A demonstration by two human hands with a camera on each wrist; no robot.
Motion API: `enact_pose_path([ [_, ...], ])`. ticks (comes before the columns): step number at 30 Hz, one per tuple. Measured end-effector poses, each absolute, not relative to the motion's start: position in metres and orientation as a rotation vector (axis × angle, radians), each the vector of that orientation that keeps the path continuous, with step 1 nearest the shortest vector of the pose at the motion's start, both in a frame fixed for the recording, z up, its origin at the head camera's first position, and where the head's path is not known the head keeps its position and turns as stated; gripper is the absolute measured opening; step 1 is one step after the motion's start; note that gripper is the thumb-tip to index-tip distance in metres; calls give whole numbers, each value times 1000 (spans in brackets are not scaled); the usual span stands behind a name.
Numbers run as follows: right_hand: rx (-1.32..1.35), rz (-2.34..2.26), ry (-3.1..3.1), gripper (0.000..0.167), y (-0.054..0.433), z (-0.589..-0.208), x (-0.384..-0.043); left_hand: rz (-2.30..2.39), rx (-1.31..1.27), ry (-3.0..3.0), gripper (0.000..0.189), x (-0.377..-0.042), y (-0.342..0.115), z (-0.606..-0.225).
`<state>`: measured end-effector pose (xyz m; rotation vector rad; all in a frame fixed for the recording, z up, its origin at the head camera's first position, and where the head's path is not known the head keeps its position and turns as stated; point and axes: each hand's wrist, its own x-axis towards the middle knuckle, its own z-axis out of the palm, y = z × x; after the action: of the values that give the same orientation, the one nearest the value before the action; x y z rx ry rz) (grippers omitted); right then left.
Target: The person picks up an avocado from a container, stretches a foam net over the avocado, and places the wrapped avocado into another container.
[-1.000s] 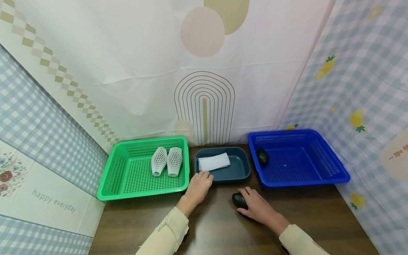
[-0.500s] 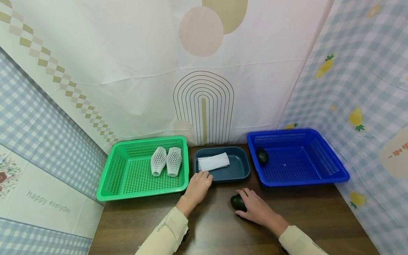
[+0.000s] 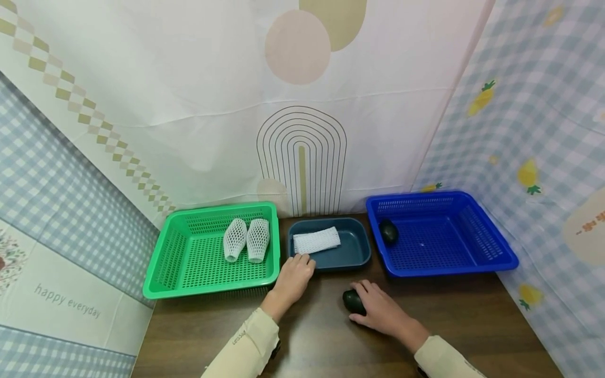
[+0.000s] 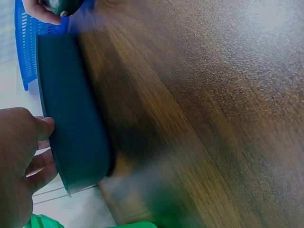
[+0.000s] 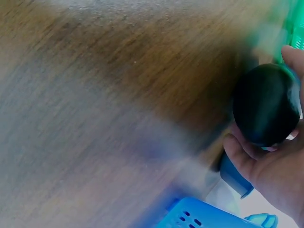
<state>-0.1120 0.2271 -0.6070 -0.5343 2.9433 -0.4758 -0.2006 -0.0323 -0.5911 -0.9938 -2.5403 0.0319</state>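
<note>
Well, left hand: fingers pinching the tray.
Right hand: fingers gripping an avocado.
White netting: inside the tray.

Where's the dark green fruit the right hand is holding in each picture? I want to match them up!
Head view: the dark green fruit is low, right of the middle, in the right hand.
Left wrist view: the dark green fruit is at the top, towards the left, partly cut off.
Right wrist view: the dark green fruit looks big, at the right side.
Shared landmark: the dark blue tray shows in all three.
</note>
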Motion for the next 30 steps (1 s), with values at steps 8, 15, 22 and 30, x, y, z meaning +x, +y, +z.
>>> enact_pose_path([
  [8, -727, -450, 3074, 67, 228, -589, -112, 34, -1000, -2544, 6, -199, -32, -591],
  [15, -1002, -485, 3194, 58, 230, -559, -121, 21, -1024, -2571, 6, -200, -33, -586],
  [22, -1202, -403, 3309, 56, 237, -542, -142, -88, -983, -2630, 23, -209, -26, -578],
  [30, -1122, -396, 3303, 55, 236, -544, -161, -79, -864, -2767, 46, -238, -6, -565],
])
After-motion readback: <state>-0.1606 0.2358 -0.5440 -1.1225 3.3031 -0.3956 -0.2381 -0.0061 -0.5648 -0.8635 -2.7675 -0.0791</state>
